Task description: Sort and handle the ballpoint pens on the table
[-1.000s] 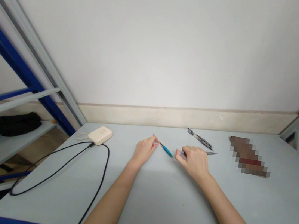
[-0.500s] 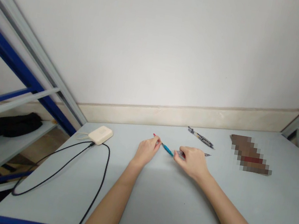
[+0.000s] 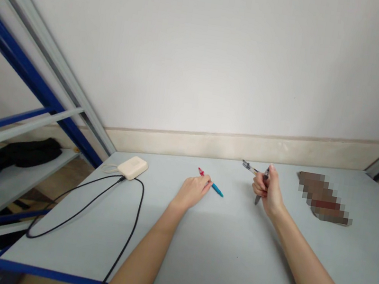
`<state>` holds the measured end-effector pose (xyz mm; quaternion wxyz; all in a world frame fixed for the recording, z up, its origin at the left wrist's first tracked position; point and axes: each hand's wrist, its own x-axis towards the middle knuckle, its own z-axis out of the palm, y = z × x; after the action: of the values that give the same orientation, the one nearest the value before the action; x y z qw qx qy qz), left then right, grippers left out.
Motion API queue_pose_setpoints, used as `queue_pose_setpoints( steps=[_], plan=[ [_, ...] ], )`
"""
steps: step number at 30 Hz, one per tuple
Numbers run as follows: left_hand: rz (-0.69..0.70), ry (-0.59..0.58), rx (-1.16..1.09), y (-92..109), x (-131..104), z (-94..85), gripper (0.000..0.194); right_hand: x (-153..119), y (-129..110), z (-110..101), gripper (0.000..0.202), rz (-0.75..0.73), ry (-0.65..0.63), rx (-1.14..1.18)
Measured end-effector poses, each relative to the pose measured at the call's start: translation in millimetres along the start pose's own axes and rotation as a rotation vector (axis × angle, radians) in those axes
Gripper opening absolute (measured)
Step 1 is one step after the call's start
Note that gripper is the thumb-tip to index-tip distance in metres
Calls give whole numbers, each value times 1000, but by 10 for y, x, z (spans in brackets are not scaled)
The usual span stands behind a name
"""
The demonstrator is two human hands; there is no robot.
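Low on the desk, my left hand (image 3: 193, 191) has its fingers closed over a teal pen (image 3: 218, 190), whose teal end points right toward me. A red pen end (image 3: 201, 171) shows on the far side of the same fingers, in line with the teal; the hand hides whether they are one pen or two. My right hand (image 3: 271, 191) is wrapped round a dark grey pen (image 3: 257, 200), tilted steeply with its lower end down. Just left of those fingers, a black-and-clear pen (image 3: 250, 167) shows in part; its other end is hidden behind the hand.
A cream box-shaped device (image 3: 132, 167) with a black cable (image 3: 139, 206) lies on the left of the grey desk (image 3: 219, 271). At the right is a pixelated brown item (image 3: 324, 197). Blue and grey metal bars (image 3: 51, 108) stand left, beside a shelf holding black cloth (image 3: 25, 154).
My right hand has moved right, away from the teal pen, and turned up with the grey pen now steep. My left hand has stayed on the teal pen. The view has shifted slightly.
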<state>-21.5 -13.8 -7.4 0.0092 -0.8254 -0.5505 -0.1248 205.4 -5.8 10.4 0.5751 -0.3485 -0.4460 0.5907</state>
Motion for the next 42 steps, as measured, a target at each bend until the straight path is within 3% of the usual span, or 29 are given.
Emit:
queue_pose_setpoints(
  steps=[5,8,10,14,16,19,24,26,31,34,39,42],
  plan=[
    [14,-2,11,-4,2,11,23,-65,-175,-14,57,-55,-31,20],
    [25,-8,14,1,2,8,24,-99,-246,-1,55,-149,15,-150],
    [28,-13,18,5,2,1,24,-134,-258,26,54,-257,112,-435],
    [35,-34,27,9,1,-6,25,-231,-211,139,50,-399,249,-1300],
    [43,-35,29,7,-1,1,26,-269,-160,209,48,-422,188,-1628],
    [50,-28,41,3,-6,23,26,-290,-71,282,48,-453,25,-1849],
    [36,-10,31,8,-6,27,23,-270,41,278,29,-600,-141,-1883],
    [44,35,10,8,-2,14,19,-256,60,250,40,-705,-156,-1805],
    [74,107,12,-39,0,50,28,-213,40,167,48,-798,64,-1466],
    [103,65,1,-77,-1,101,35,-174,67,109,38,-719,132,-1523],
    [119,53,13,-101,9,118,31,-136,233,33,27,-437,-102,-1668],
    [122,68,21,-108,10,115,28,-140,223,15,24,-263,-141,-1639]
  ],
)
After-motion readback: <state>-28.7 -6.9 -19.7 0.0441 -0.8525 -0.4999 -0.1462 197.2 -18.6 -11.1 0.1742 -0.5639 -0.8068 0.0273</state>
